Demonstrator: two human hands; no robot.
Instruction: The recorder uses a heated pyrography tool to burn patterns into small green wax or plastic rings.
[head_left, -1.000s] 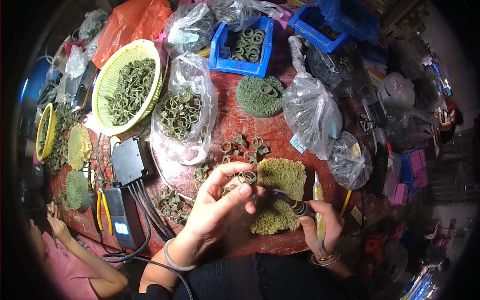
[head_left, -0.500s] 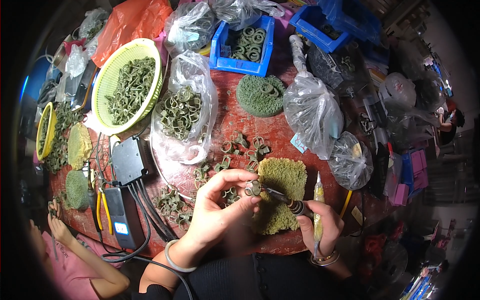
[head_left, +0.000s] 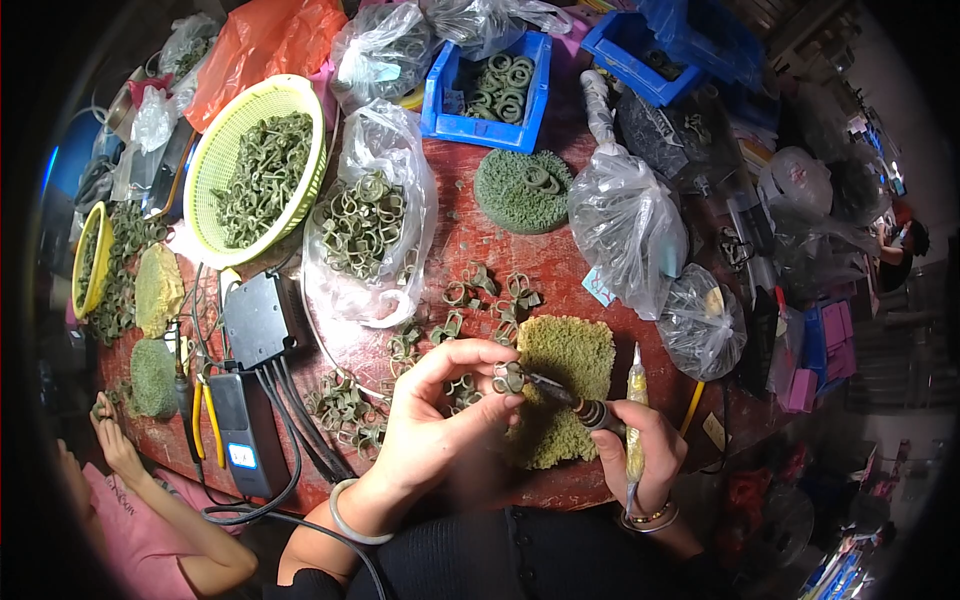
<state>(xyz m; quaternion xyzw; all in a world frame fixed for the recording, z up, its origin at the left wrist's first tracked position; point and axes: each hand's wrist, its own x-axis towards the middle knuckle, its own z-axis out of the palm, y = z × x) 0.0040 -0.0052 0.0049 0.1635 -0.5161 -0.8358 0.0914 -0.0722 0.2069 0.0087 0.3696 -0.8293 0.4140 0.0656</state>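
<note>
One small grey-green ring (head_left: pixel 508 378) I held between thumb and finger of the left hand (head_left: pixel 430 425); at the ring's four o'clock I had the right hand (head_left: pixel 656 458) gripping a dark round-handled tool (head_left: pixel 594 413) and a yellow tapered tool (head_left: pixel 637 382).

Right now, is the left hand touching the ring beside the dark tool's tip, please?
Touching; the head view shows the ring pinched in the left hand between thumb and forefinger.

The left hand (head_left: pixel 430 425) has lowered and turned the small ring (head_left: pixel 508 377), now pinched upright between thumb and forefinger; the dark-handled tool (head_left: pixel 596 414) in the right hand (head_left: pixel 650 450) has moved left, its tip now at the ring; the co-worker's hand (head_left: pixel 119 450) has risen slightly.
</note>
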